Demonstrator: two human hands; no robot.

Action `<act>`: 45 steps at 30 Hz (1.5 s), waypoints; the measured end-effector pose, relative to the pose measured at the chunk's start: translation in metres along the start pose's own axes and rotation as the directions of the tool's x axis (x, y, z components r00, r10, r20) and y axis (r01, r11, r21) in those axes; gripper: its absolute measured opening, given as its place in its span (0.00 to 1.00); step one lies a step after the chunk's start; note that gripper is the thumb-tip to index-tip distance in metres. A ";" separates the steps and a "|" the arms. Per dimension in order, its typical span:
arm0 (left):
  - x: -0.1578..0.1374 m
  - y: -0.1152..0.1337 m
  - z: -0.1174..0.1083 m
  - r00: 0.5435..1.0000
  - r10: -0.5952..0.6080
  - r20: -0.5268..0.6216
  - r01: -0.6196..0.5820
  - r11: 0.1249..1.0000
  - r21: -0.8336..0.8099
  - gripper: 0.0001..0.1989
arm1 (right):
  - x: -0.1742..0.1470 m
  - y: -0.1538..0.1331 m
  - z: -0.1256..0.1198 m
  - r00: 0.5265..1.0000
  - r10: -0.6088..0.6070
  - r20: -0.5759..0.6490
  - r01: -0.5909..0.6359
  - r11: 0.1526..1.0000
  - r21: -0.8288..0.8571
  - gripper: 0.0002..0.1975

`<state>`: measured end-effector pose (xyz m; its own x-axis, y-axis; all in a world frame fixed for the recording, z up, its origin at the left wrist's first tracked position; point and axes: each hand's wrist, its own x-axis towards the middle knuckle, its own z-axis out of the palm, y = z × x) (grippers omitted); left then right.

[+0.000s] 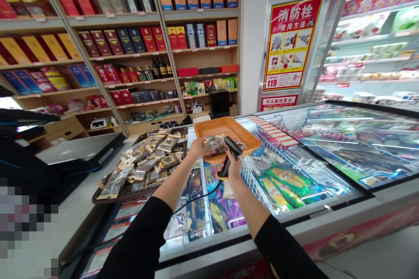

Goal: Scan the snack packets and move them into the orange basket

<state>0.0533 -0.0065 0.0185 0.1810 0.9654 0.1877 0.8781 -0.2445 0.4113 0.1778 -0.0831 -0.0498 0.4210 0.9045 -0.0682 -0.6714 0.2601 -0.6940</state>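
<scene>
My right hand (234,166) is wrapped round the handle of a black barcode scanner (233,147), whose cable runs down to the left. The scanner head is over the near part of an orange wicker basket (225,125). My left hand (197,148) grips a clear snack packet (214,144) at the basket's left side, close to the scanner. A few more packets lie in the basket, partly hidden behind the scanner. To the left, a dark brown wicker tray (114,196) is heaped with small clear-and-tan packets (147,157).
Both baskets rest on a glass-topped chest freezer (314,200) with packaged food inside. A black-and-grey checkout device (81,152) stands on the counter at left. Shelves of boxes (131,43) line the back wall; a lit display fridge (373,52) stands at right.
</scene>
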 end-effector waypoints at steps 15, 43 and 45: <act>-0.064 -0.086 -0.090 1.000 -0.018 0.008 0.014 0.941 0.339 0.16 | -0.027 0.016 0.003 0.945 -0.036 0.324 0.081 0.989 -0.125 0.19; -0.030 -0.096 -0.018 0.975 -0.220 -0.026 0.064 0.395 -0.916 0.20 | -0.032 0.026 0.000 0.903 -0.014 0.430 0.116 0.970 -0.212 0.18; -0.031 -0.095 -0.018 0.982 -0.187 -0.024 0.052 0.392 -0.919 0.19 | -0.032 0.025 0.000 0.905 -0.009 0.426 0.109 0.972 -0.210 0.18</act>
<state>-0.0438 -0.0148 -0.0108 0.0031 0.9917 0.1289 -0.0535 -0.1285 0.9903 0.1475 -0.1060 -0.0654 0.1271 0.9598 0.2502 -0.4780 0.2803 -0.8324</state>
